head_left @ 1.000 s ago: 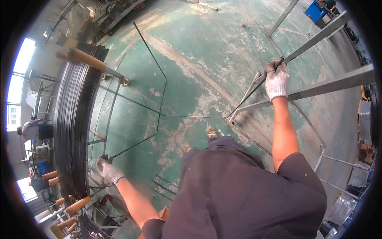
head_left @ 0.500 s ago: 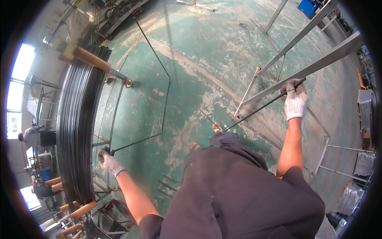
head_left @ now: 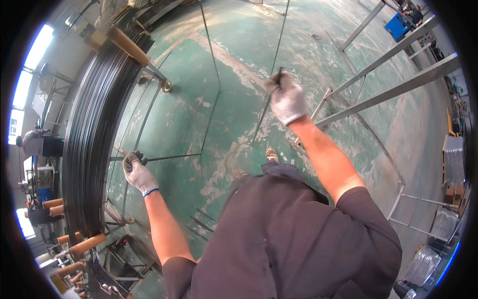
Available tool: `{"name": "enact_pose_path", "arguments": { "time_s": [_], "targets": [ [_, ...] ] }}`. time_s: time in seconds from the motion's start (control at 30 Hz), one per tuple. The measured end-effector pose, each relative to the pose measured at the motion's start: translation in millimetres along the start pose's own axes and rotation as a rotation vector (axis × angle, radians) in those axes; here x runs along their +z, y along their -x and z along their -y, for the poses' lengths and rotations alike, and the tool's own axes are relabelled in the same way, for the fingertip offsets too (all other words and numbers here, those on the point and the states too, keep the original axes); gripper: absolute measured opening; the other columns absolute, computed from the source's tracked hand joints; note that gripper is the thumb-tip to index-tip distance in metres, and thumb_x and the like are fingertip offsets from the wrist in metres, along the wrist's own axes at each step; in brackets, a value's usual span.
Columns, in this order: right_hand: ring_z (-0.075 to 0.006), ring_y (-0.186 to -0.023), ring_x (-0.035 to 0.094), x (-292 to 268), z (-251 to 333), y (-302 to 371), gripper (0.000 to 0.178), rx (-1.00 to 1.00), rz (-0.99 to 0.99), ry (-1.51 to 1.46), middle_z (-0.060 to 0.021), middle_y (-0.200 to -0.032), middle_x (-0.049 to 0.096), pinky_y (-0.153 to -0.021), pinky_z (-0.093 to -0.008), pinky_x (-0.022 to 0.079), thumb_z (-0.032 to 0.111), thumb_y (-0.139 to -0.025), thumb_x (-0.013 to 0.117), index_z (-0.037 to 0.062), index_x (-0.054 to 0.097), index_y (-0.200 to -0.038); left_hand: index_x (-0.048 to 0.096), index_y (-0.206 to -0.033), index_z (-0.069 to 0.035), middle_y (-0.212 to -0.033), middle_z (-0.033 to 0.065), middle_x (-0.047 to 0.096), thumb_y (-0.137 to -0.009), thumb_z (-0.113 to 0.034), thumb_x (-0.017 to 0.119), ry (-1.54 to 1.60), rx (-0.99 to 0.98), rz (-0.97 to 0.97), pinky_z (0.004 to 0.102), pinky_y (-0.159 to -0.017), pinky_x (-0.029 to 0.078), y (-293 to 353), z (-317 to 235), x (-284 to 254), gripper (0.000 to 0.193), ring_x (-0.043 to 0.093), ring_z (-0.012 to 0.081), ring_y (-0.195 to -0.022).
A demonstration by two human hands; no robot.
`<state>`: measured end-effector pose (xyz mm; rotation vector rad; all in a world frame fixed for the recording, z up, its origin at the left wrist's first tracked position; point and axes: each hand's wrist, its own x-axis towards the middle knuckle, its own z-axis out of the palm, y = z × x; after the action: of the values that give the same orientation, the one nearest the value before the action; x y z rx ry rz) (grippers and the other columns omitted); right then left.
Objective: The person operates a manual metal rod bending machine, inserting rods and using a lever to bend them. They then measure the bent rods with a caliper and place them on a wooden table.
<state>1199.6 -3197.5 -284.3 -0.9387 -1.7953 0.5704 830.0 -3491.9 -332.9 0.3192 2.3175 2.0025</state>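
Green floor (head_left: 239,99) under bent rod (head_left: 211,118): rightward from left hand (head_left: 139,172), long axis forward

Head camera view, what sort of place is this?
Probably a metal workshop, judging by the stack of long dark strips at left, the grey beams at right and the worn green floor.

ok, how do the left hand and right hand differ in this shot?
Place: the left hand is near the dark strip bundle; the right hand is nearer the picture's centre, against green floor.
Cuff: the left hand's has a blue edge; the right hand's shows none.
Sharpness: the left hand is fairly crisp, the right hand slightly blurred.
Shared: both wear pale knit gloves with darker fingers.
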Motion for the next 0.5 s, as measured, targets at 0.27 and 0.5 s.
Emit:
{"name": "enact_pose_path", "arguments": {
  "time_s": [0.27,0.5],
  "targets": [
    [-0.0292,-0.07,0.077,124,47,26,0.013,-0.343,0.21,-0.195,-0.0127,-0.083,0.076,-0.06,-0.0382,0.061,0.001,-0.097,0.069,0.0041,0.068,-0.11,0.069,-0.118,-0.001,-0.109,0.009,0.074,-0.111,-0.021,0.064,0.044,0.049,0.066,0.0333,-0.078,0.062,20,2,-11,0.022,0.072,0.0179,-0.097],
    [-0.0323,-0.075,0.074,204,60,57,0.023,-0.322,0.358,-0.439,-0.0109,-0.085,0.074,-0.066,-0.0404,0.059,-0.002,-0.09,0.069,0.0074,0.067,-0.111,0.069,-0.119,-0.001,-0.11,0.0102,0.075,-0.11,-0.023,0.067,0.071,0.02,-0.012,0.036,-0.081,0.063,21,-2,3,0.024,0.073,0.0198,-0.099]
  ]
}}
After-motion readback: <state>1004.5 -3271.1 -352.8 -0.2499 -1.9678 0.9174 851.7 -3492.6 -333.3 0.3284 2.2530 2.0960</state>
